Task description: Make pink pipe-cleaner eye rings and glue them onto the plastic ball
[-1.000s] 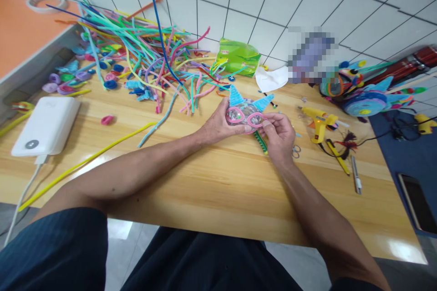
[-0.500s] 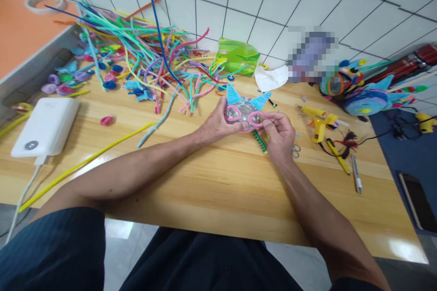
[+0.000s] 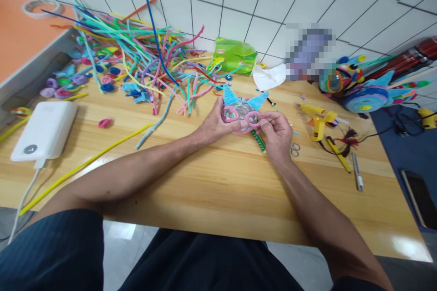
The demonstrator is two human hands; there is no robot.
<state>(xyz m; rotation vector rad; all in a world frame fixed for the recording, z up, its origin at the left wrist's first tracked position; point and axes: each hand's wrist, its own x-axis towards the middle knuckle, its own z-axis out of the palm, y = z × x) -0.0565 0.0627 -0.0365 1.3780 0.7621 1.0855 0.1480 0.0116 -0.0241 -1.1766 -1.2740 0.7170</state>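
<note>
Over the tabletop (image 3: 205, 191), the left hand (image 3: 215, 123) clasps the craft (image 3: 242, 110) and the right hand (image 3: 278, 135) pinches one pink ring (image 3: 247, 118) on it, some fingertips and part of a green thing (image 3: 259, 142) hidden.

The table (image 3: 211, 195) is brightly lit, with glare at its near right corner. Fine detail is softened; one patch (image 3: 309, 54) is pixelated.

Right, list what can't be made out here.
Head view:
Back of the toy: facing away.
Most fingertips of the left hand: hidden behind the toy.
Purple thing: pixelated.
One end of the red flask: cut off by the right edge.
Lettering on the green packet: too small.
</note>
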